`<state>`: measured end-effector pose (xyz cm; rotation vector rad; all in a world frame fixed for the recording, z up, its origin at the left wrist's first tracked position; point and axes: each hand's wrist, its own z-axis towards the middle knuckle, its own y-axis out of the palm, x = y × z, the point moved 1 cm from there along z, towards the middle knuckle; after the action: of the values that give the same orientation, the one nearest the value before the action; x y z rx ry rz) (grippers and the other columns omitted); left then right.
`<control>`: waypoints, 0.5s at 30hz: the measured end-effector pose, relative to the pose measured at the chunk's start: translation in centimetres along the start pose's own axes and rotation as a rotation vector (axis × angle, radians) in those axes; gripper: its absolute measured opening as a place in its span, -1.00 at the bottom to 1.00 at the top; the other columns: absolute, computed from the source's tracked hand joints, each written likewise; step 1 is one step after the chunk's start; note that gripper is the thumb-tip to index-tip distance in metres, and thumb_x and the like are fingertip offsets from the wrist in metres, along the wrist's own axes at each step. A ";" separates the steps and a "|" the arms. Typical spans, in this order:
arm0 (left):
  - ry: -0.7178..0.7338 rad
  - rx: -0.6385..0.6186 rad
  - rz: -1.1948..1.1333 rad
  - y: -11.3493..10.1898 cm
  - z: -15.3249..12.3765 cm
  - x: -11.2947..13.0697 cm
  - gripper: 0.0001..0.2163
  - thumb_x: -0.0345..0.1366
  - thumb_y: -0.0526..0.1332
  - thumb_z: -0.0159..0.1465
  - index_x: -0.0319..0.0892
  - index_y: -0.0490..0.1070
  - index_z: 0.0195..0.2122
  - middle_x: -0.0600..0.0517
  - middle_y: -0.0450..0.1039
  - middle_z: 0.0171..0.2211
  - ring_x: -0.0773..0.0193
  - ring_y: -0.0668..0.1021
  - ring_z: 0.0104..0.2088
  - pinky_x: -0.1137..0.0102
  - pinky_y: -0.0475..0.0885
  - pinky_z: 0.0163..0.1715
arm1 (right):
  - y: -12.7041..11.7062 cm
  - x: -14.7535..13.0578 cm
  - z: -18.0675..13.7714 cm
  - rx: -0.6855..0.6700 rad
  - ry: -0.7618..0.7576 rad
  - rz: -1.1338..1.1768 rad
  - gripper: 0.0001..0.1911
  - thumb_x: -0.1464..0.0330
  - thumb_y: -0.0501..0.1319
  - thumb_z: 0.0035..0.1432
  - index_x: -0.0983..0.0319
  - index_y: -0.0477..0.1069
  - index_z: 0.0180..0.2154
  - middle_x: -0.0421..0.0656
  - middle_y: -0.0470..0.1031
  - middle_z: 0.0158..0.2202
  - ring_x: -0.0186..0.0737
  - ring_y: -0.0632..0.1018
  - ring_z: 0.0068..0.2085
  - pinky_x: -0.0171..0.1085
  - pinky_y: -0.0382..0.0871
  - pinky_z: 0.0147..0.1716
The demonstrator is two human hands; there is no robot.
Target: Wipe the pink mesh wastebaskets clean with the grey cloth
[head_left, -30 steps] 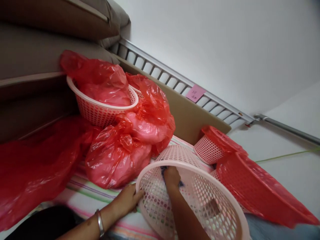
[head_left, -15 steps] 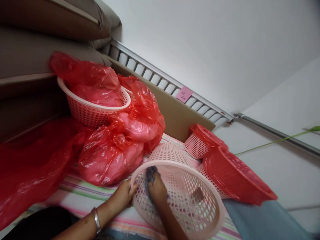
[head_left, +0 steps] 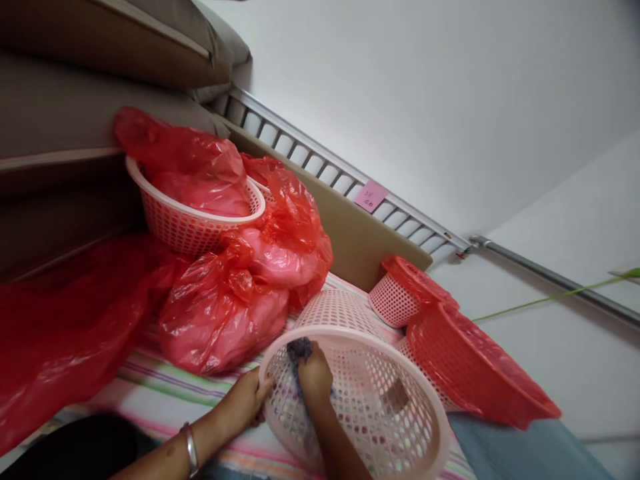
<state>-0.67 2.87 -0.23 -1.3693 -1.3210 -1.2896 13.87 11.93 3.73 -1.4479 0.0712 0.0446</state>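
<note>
A pale pink perforated plastic basket point(head_left: 345, 313) lies tipped on its side, its wide mouth facing me. My left hand point(head_left: 247, 399), with a silver bangle at the wrist, grips the left side of the basket's rim. Inside the mouth, my right hand point(head_left: 315, 380) is closed on a dark grey-blue cloth point(head_left: 299, 350) against the inner left wall. Part of the cloth hangs below the fingers. A small brownish patch point(head_left: 395, 396) shows on the basket's inner right side; I cannot tell what it is.
Red plastic bags point(head_left: 225, 320) lie left of the basket, beside a bag-filled pink basket point(head_left: 185, 223). More red-lined baskets point(head_left: 470, 360) stand at right. Striped cloth point(head_left: 175, 393) lies underneath. Behind are a board point(head_left: 355, 233) and a metal rail with a pink note point(head_left: 371, 196).
My right hand and the cloth have shifted slightly along the basket's inner left wall. The left hand keeps its hold on the rim. The camera view has moved a little.
</note>
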 end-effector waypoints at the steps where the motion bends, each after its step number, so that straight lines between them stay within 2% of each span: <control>1: -0.009 -0.009 -0.006 0.1 0.0 -0.1 -0.52 0.17 -0.06 0.17 -0.20 0.29 -0.34 0.13 0.31 -0.70 0.32 0.38 -0.71 0.47 0.26 -0.73 | 0.0 0.1 1.5 0.010 0.017 -0.030 -0.62 0.38 -0.02 0.12 0.25 0.32 -0.02 -0.04 0.51 -0.18 -0.13 0.52 -0.17 -0.26 0.33 -0.25; 4: -0.030 -0.040 -0.013 0.4 -0.1 -0.3 -0.52 0.15 -0.07 0.18 -0.22 0.32 -0.39 0.12 0.31 -0.70 0.33 0.40 -0.70 0.47 0.28 -0.72 | 0.3 0.8 5.3 -0.001 0.039 -0.062 -0.65 0.35 -0.04 0.18 0.28 0.39 -0.08 0.04 0.50 -0.17 -0.09 0.53 -0.19 -0.24 0.33 -0.26; 7: -0.086 -0.071 -0.013 0.2 -0.1 -0.2 -0.53 0.12 -0.05 0.18 -0.24 0.34 -0.38 0.10 0.34 -0.67 0.34 0.41 -0.69 0.47 0.31 -0.70 | 0.8 1.4 7.7 -0.018 0.042 -0.081 -0.65 0.34 -0.02 0.20 0.31 0.41 -0.08 0.10 0.49 -0.14 -0.07 0.53 -0.18 -0.22 0.33 -0.24; 9: -0.109 -0.084 0.009 -0.4 -0.1 0.5 -0.55 0.08 -0.04 0.18 -0.25 0.35 -0.36 0.08 0.37 -0.65 0.33 0.43 -0.68 0.47 0.32 -0.70 | 1.3 1.6 8.4 -0.026 0.040 -0.090 -0.64 0.33 -0.01 0.20 0.32 0.41 -0.07 0.13 0.48 -0.14 -0.04 0.53 -0.17 -0.20 0.34 -0.23; 13: 0.004 -0.015 0.080 -2.0 0.3 2.2 -0.65 -0.02 0.05 0.18 -0.23 0.37 -0.29 0.04 0.44 -0.55 0.33 0.46 -0.62 0.50 0.35 -0.68 | 2.0 1.8 8.5 -0.031 0.018 -0.099 -0.63 0.35 -0.05 0.21 0.31 0.43 -0.08 0.12 0.48 -0.13 -0.02 0.51 -0.11 -0.17 0.33 -0.17; 15: 0.003 -0.031 0.072 -2.1 0.5 2.3 -0.67 -0.05 0.05 0.19 -0.24 0.37 -0.29 0.05 0.43 -0.56 0.34 0.45 -0.64 0.50 0.36 -0.69 | 2.0 2.1 8.1 -0.034 -0.003 -0.099 -0.60 0.38 -0.10 0.22 0.29 0.42 -0.06 0.09 0.48 -0.11 -0.04 0.49 -0.07 -0.18 0.31 -0.13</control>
<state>-2.87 3.96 1.80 -1.4224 -1.2429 -1.2676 15.97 20.21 2.60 -1.4834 -0.0034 -0.0334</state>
